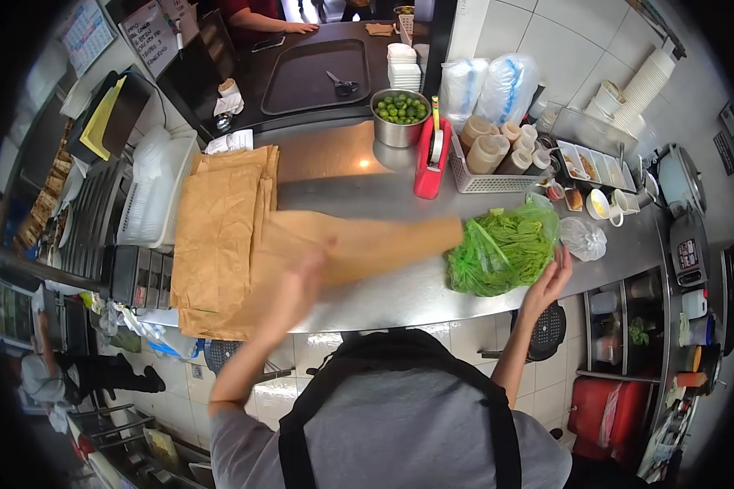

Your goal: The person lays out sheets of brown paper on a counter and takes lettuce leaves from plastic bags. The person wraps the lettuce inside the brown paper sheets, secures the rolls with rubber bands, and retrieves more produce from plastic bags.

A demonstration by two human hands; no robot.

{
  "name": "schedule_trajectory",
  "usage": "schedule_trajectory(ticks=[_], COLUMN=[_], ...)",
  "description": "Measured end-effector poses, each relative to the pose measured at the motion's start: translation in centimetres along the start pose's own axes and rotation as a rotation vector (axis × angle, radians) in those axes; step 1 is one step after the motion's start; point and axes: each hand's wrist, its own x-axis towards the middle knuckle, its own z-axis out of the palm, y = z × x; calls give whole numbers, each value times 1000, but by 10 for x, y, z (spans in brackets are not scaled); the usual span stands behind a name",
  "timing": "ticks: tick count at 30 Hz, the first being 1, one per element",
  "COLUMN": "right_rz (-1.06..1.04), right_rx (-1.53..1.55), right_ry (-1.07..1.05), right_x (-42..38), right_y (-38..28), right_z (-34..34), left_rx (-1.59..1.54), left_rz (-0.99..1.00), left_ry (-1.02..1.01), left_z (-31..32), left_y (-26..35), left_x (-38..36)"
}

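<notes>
Smeared by motion, my left hand (300, 285) is at a blurred brown paper bag (367, 244) that lies slantwise over the steel counter. Its fingers are too blurred to show whether they grip the paper. The far end of this bag reaches a clear plastic bag of leafy greens (506, 251). Against the right side of the greens rests my right hand (551, 281), fingers extended and not wrapped round anything. On the left, a stack of flat brown paper bags (216, 236) lies partly under the blurred one.
Behind the greens stand a basket of squeeze bottles (497, 183), a red tape dispenser (429, 163) and a metal pot of green limes (400, 122). A knotted plastic bag (583, 238) sits to the right. Past the ledge, a person's hand (302, 27) rests near a dark tray (302, 77).
</notes>
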Motion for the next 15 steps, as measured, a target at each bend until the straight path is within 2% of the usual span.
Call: schedule_trajectory(ticks=[1, 2, 4, 6, 7, 10, 12, 15], right_rz=[-10, -22, -66, 7, 116, 445, 665, 677], right_rx=[143, 288, 360, 634, 738, 986, 1069, 903], right_ry=[-50, -97, -317, -580, -655, -853, -943, -866], right_x=[-3, -7, -15, -25, -30, -32, -27, -31], right_y=[-10, -21, -43, -57, -67, -88, -91, -72], right_z=[17, 35, 76, 114, 124, 133, 130, 132], left_rx=[-126, -138, -550, -782, -894, -777, -793, -757], left_rz=[-141, -472, -366, -362, -357, -384, -478, -641], left_ry=[6, -40, 281, 124, 40, 41, 101, 255], left_z=[-35, -68, -97, -117, -123, -105, -83, -52], left_y=[20, 28, 26, 12, 3, -46, -88, -163], left_x=[16, 31, 61, 83, 89, 93, 88, 73])
